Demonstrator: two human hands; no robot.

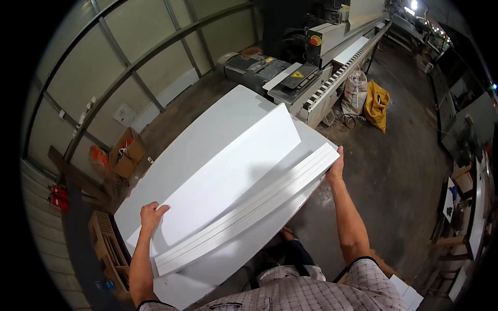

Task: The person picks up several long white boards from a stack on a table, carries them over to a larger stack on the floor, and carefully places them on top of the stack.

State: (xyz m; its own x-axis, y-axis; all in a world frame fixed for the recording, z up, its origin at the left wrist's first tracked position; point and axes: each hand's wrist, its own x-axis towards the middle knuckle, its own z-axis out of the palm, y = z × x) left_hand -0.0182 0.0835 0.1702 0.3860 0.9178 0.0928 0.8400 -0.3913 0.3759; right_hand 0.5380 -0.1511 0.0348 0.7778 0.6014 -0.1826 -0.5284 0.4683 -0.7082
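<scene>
A smooth white board [228,173] lies slanting across a large pale table top [202,127]. My left hand [151,215] is closed on the board's near left edge, its thumb over the top face. Nearer to me runs a stack of long, narrow white boards [249,207], with their long edges showing as parallel lines. My right hand [336,165] is closed around the right end of this stack, at the table's right edge. The undersides of the boards and some of my fingers are hidden.
A long machine [295,78] with a red button and toothed track stands beyond the table. Beside it sit a whitish sack [355,93] and a yellow sack [377,106]. At left are a cardboard box [127,153] and a wooden rack [106,243]. Benches line the right.
</scene>
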